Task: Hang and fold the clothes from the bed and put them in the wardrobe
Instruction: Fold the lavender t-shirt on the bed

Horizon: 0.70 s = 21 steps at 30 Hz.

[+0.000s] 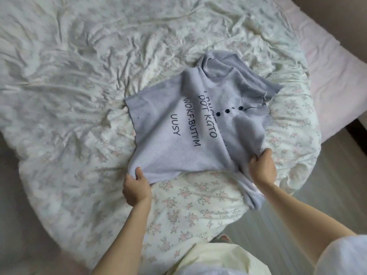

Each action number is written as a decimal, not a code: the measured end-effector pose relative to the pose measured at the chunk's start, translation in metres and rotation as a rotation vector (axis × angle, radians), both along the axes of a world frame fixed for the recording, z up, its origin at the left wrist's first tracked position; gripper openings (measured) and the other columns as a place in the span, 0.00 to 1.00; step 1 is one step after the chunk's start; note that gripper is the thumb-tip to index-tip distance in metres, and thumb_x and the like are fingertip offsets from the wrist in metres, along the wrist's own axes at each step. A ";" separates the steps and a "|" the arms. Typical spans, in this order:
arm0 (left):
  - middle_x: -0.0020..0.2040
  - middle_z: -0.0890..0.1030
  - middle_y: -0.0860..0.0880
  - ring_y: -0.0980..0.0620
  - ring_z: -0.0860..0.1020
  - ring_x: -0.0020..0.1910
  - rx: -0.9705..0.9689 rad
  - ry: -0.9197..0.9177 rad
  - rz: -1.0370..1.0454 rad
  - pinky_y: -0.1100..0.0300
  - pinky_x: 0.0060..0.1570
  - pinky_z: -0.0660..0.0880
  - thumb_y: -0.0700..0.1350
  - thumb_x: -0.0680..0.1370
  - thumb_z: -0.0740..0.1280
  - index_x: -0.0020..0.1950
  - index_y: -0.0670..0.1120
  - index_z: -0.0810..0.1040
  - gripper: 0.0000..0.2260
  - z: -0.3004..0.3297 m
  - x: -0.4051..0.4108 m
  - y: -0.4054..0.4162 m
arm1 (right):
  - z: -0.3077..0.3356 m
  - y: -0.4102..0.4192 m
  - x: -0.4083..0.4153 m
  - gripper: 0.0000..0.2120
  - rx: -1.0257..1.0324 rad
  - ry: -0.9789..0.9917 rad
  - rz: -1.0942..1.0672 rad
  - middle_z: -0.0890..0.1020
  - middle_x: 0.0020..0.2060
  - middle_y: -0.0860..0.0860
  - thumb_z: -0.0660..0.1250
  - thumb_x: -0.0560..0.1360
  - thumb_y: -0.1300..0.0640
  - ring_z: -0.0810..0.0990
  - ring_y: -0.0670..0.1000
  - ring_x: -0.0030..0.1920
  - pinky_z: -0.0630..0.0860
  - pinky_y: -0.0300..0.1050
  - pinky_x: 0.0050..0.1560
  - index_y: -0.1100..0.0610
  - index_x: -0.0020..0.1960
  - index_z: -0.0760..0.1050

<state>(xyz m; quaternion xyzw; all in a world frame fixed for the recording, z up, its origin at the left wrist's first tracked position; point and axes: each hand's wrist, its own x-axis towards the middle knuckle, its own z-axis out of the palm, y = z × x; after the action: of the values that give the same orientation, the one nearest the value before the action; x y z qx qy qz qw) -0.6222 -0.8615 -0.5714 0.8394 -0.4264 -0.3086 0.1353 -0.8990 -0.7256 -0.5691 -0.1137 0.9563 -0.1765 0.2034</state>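
Observation:
A pale lavender knit top (178,124) with dark printed lettering and three dark buttons lies partly spread on the bed, its collar end toward the far right. My left hand (136,187) pinches the near left corner of the top. My right hand (262,167) grips a bunched edge of the top at its near right side, and a loose part of the fabric hangs down below that hand. The wardrobe is out of view.
The bed carries a crumpled white floral duvet (79,96). A pink sheet edge (337,62) shows at the right, with grey floor (327,185) beyond it. My pale yellow garment (218,259) fills the bottom centre.

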 end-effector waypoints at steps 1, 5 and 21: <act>0.55 0.78 0.36 0.36 0.75 0.53 0.047 -0.044 0.006 0.51 0.45 0.68 0.52 0.79 0.61 0.53 0.37 0.74 0.17 0.005 0.010 0.000 | 0.001 0.005 0.001 0.04 0.027 -0.002 0.030 0.70 0.37 0.56 0.55 0.76 0.62 0.69 0.58 0.38 0.63 0.49 0.38 0.60 0.45 0.60; 0.64 0.69 0.37 0.37 0.69 0.59 0.244 -0.137 -0.050 0.45 0.59 0.67 0.42 0.74 0.65 0.63 0.43 0.67 0.19 0.002 0.028 0.001 | 0.000 0.010 -0.007 0.06 0.080 -0.167 0.138 0.70 0.36 0.56 0.60 0.74 0.61 0.70 0.57 0.39 0.61 0.48 0.32 0.60 0.42 0.63; 0.76 0.56 0.47 0.47 0.54 0.75 0.041 -0.153 -1.060 0.49 0.69 0.59 0.47 0.78 0.62 0.75 0.49 0.59 0.27 -0.004 -0.189 0.041 | -0.028 -0.078 -0.129 0.08 -0.460 -0.536 -0.561 0.71 0.34 0.54 0.64 0.73 0.57 0.71 0.53 0.39 0.71 0.47 0.38 0.62 0.46 0.69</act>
<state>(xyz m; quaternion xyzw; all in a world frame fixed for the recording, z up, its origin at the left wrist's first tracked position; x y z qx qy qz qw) -0.8109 -0.8205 -0.5757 0.5314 -0.7945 -0.2807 -0.0869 -1.0276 -0.8034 -0.5967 0.1572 0.7995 -0.4561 0.3578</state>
